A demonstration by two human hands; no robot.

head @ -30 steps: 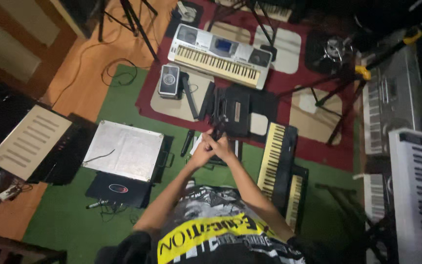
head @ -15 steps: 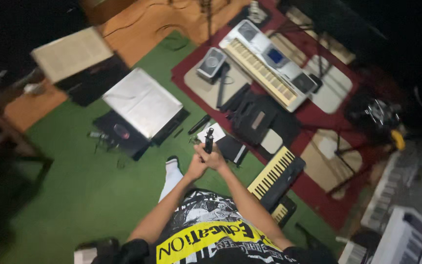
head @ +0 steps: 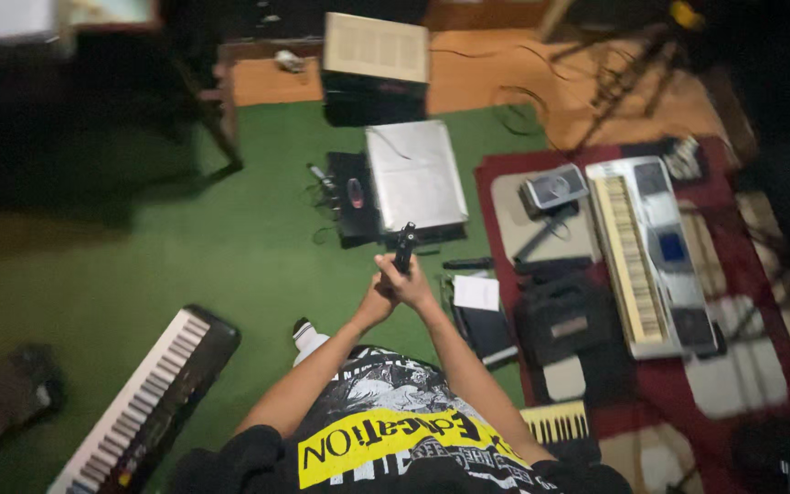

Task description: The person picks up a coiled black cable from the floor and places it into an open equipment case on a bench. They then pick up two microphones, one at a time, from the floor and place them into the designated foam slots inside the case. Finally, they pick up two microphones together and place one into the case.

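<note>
Hands together, left hand point(head: 378, 297) and right hand point(head: 411, 285) clamped on small black device point(head: 404, 245); green carpet point(head: 230, 265) beneath; silver keyboard point(head: 646, 252) far right.

The small black device point(head: 404, 247) is a slim, dark, oblong thing, held upright — its long axis runs roughly toward 12 o'clock. Only its upper part shows; the lower end is hidden in the grip of 2 hands clasped together below it (its details are too dark and small to tell). It sits just above centre of the view, over the green carpet — at 6 o'clock from a silver-grey flat case.
</note>
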